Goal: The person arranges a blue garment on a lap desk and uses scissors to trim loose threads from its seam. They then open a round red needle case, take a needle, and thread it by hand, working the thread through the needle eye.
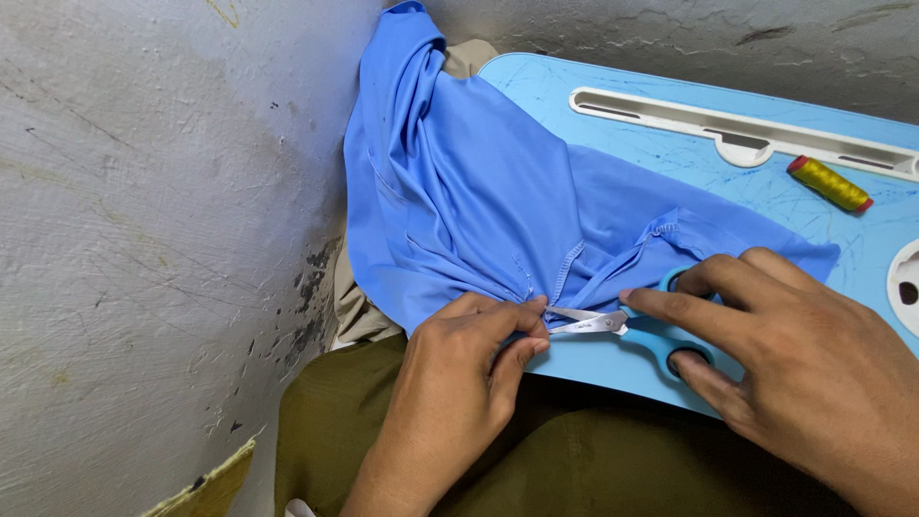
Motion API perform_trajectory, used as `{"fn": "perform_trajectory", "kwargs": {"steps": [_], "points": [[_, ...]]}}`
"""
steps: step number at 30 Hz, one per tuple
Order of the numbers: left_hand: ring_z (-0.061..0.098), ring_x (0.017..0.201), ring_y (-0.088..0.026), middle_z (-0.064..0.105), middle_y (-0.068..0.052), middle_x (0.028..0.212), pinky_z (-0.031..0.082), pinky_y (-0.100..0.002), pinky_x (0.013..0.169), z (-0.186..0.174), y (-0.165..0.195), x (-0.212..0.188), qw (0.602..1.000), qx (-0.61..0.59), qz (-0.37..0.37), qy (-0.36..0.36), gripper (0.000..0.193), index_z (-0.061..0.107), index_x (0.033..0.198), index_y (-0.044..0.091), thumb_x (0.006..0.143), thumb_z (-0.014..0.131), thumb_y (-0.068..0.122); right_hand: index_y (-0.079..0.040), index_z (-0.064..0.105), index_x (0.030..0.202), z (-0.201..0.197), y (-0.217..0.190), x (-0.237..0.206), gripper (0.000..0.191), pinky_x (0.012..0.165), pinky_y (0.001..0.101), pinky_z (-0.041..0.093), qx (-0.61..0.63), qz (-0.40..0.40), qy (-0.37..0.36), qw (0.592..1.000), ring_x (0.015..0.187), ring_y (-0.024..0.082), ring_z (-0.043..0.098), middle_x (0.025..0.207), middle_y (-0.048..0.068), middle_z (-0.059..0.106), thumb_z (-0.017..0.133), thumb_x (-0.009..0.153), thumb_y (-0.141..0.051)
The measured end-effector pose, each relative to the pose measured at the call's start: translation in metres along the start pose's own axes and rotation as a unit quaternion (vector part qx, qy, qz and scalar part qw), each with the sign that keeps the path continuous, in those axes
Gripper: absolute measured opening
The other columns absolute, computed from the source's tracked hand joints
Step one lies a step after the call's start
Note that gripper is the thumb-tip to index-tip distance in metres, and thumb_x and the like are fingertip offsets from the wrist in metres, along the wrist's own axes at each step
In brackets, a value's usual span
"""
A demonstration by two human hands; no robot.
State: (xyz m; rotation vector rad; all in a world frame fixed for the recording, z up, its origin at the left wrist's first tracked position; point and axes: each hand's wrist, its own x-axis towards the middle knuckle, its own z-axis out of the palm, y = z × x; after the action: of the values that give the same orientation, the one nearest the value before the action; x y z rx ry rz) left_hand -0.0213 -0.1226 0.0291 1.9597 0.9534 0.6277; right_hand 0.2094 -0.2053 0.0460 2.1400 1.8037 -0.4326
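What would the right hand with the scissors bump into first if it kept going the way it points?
The right hand points its scissors leftward; it would probably first meet the blue fabric pinched by the left hand.

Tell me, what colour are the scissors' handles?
Light blue, on the scissors in the right hand, seen from the head view.

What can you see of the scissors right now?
The scissors are small, with light blue plastic handles and short silver metal blades. They lie low over the near edge of the blue table, blades pointing left and slightly parted at the hem of the blue cloth. The right hand holds them, fingers through and along the handle loops. The left hand pinches the cloth right at the blade tips.
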Motion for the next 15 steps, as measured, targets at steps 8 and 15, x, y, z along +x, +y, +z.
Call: {"fn": "perform_trajectory", "kwargs": {"steps": [8, 15], "points": [[0.077, 0.098, -0.019, 0.08, -0.008, 0.097, 0.06, -0.032, 0.084, -0.002, -0.004, 0.001, 0.997, -0.041, -0.054, -0.022, 0.01, 0.078, 0.092, 0.005, 0.083, 0.076, 0.005, -0.054, 0.061, 0.14, -0.005, -0.01, -0.002, 0.058, 0.075, 0.0244, 0.059, -0.046, 0.017, -0.037, 0.998, 0.091, 0.003, 0.06, 0.101, -0.018, 0.063, 0.071, 0.084, -0.044], [0.077, 0.096, -0.015, 0.082, -0.006, 0.102, 0.06, -0.03, 0.085, -0.001, -0.004, 0.003, 0.996, -0.041, -0.071, -0.036, 0.009, 0.08, 0.088, 0.008, 0.08, 0.078, 0.007, -0.054, 0.061, 0.14, -0.006, -0.012, -0.006, 0.062, 0.073, 0.0247, 0.058, -0.046, -0.003, -0.038, 0.998, 0.092, 0.004, 0.06, 0.1, -0.016, 0.062, 0.074, 0.08, -0.045]]}}
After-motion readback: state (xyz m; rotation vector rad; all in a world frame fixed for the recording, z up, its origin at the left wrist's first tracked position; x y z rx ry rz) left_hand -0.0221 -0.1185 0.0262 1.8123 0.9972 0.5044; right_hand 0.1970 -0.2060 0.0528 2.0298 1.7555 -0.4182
